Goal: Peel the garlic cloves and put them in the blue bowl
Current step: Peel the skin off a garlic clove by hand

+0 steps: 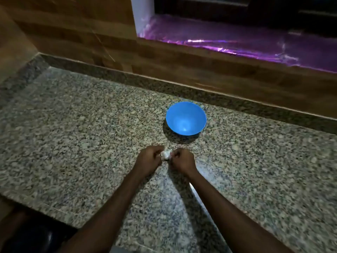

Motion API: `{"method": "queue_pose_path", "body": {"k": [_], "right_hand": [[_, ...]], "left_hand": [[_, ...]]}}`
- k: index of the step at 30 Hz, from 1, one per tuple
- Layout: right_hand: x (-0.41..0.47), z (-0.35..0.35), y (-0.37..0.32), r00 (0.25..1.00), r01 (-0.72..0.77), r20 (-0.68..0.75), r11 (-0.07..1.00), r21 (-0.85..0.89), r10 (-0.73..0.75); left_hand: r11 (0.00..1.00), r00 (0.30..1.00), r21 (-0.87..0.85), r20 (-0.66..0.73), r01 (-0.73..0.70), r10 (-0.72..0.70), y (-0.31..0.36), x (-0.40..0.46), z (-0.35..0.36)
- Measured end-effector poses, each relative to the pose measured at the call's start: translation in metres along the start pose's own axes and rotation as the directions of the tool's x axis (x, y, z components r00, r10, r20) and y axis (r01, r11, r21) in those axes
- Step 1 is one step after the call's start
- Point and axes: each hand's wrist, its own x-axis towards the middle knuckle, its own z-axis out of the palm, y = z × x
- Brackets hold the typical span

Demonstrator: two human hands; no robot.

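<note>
**Both hands pinch one white garlic piece in front of the blue bowl**

At the far left, the speckled granite table (73, 134) meets a wood-panelled wall (73, 33), with a raised stone strip running along the back edge. The near left corner drops off into a dark area below the table edge.

Moving toward the middle, the left hand (148, 159) comes in from the bottom of the view on a bare forearm, fingers curled inward, gripping the left side of a small white garlic piece (166, 154). Whether it is a single clove or a small cluster cannot be told; it is blurred and mostly covered by the fingers. The garlic sits between the two hands, low over the table; whether it touches the surface cannot be told.

Just right of it, the right hand (182, 160) mirrors the left, fingers curled and pinching the other side of the same piece.

Beyond the hands, slightly to the right, the blue bowl (186, 106) stands upright on the table, apart from both hands. Its inside shows only blue plastic with a soft glare at the bottom.

At the upper right, a recessed ledge (237, 39) in the wall is covered with a shiny purple sheet, with a white post at its left end.
</note>
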Motion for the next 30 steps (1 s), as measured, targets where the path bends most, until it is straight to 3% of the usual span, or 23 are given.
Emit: {"method": "queue_pose_path", "body": {"k": [4,11,20,30], "right_hand": [[0.005,0.003,-0.002,0.997,-0.071,-0.023,0.984,0.162,0.076],[-0.013,-0.011,-0.008,0.972,-0.226,0.177,0.813,0.536,0.154],[-0.028,-0.013,-0.019,0.948,-0.299,0.261,0.799,0.521,0.185],[-0.037,0.012,-0.027,0.963,-0.238,0.005,0.844,0.481,0.269]], "left_hand": [[0.998,1.000,-0.061,0.020,0.017,-0.016,-0.004,0.010,0.004],[0.890,0.980,-0.417,0.139,0.188,-0.142,-0.013,0.005,0.002],[0.870,0.960,-0.452,0.267,0.198,-0.081,-0.024,-0.001,-0.008],[0.876,0.961,-0.457,0.277,0.157,-0.028,-0.031,-0.001,-0.013]]}}
